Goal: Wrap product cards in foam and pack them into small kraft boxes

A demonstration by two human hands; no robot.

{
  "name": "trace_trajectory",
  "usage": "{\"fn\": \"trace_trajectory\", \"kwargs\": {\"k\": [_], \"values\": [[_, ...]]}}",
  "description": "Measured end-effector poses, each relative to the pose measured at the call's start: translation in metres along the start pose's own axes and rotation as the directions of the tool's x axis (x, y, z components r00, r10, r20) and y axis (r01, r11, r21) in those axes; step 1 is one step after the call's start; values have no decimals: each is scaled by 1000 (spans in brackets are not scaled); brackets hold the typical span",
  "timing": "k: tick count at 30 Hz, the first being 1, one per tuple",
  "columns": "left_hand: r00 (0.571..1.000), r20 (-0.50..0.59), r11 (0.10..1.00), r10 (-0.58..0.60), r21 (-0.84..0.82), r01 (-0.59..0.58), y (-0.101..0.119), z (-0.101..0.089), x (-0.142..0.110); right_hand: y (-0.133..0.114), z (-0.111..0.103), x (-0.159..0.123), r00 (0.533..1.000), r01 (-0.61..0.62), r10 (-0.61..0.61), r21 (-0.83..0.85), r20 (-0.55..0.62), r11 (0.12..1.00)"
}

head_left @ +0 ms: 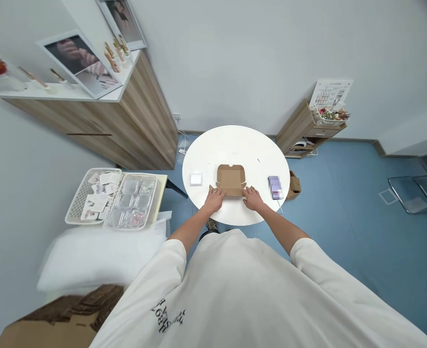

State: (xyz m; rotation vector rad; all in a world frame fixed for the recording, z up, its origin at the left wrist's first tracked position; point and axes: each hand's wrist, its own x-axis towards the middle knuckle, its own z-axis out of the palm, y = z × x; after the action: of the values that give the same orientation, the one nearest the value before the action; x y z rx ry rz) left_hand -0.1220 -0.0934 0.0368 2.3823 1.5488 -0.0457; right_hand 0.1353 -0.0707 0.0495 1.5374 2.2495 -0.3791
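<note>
An unfolded brown cardboard mailer box (pixel 231 178) lies on the round white table (pixel 231 142) with its inside facing up. My left hand (pixel 215 199) grips the near left corner, fingers bent over the edge and flap. At the near right corner, my right hand (pixel 252 198) holds the box the same way. Small side flaps stick out beside both hands. To the left of the box lies a small white square case (pixel 196 179). A phone (pixel 275 187) with a purple, blurred screen and a cable rests to the right.
Left of me, white plastic baskets (pixel 93 195) with cards and clear packets sit on a side table above white wrapping (pixel 105 253). Cardboard boxes (pixel 50 331) stand at lower left. A wooden cabinet (pixel 141 106) and small shelf (pixel 300 128) flank the wall. A folding chair (pixel 416 193) is far right.
</note>
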Motion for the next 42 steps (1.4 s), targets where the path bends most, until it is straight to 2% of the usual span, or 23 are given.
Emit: {"fn": "trace_trajectory", "kwargs": {"k": [7,9,12,14,19,23,31,36,39,42], "values": [[998,62,999,15,-33,-13,-33,12,35,-11,-4,26,998,-54,52,51,45,997],[986,163,999,16,-50,-7,-38,16,41,-11,-1,31,995,-63,58,59,80,996],[930,366,998,36,-65,-13,-43,21,46,-8,6,38,991,-77,70,60,117,995],[911,411,998,37,-57,-15,-44,24,46,-5,12,42,988,-96,89,51,126,994],[924,381,999,23,-34,-10,-42,28,46,-1,21,52,978,-138,136,3,156,990],[937,350,1000,4,-20,3,-41,26,50,-3,21,62,984,-67,58,45,170,997],[943,316,988,-108,-75,138,-38,32,62,5,25,72,996,-23,9,164,88,986],[926,332,974,-181,-68,215,-31,30,70,11,25,71,998,10,-23,204,61,979],[921,350,981,-169,-34,193,-27,25,80,14,20,74,998,-1,-13,228,62,974],[936,340,995,-88,-19,100,-23,20,94,17,14,78,998,-12,-3,241,65,971]]}}
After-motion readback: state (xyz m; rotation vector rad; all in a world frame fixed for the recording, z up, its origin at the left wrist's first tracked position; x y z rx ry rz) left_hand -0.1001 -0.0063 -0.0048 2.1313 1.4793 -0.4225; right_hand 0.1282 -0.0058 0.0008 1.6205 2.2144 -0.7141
